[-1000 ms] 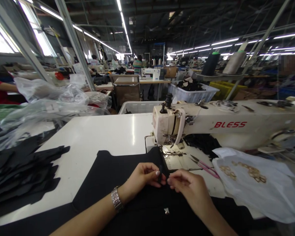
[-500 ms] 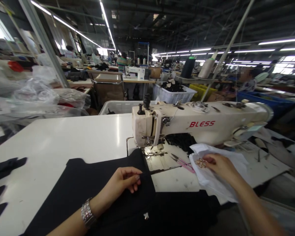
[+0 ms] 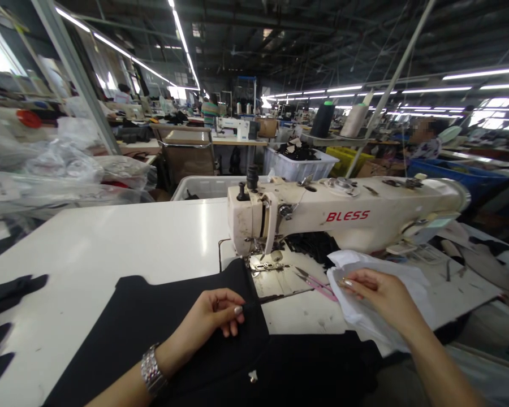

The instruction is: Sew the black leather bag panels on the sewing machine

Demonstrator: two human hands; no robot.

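Note:
My left hand (image 3: 218, 312) rests on a large black fabric piece (image 3: 161, 316), its thumb and curled fingers pinching the cloth near a seam in front of the sewing machine (image 3: 305, 212). A small metal ornament (image 3: 253, 376) shows on the fabric below that hand. To the right, my right hand (image 3: 375, 291) is closed in a pinch over a crumpled white bag (image 3: 362, 319). Between its thumb and fingertips is a small gold-coloured metal piece (image 3: 345, 281), partly hidden. Pink-handled scissors (image 3: 318, 284) lie just left of the bag, by the metal needle plate (image 3: 275, 277).
Black cut pieces (image 3: 8, 288) lie at the table's left edge. Dark cloth (image 3: 314, 247) is bunched under the machine arm. Behind the table stands a white bin (image 3: 199, 185); plastic-wrapped goods (image 3: 68, 158) are piled at left. A person (image 3: 424, 138) is at the far right.
My right hand has turned and its fingertips have closed in a pinch; the several gold-coloured rings seen by them are now mostly out of sight. My left hand has barely moved.

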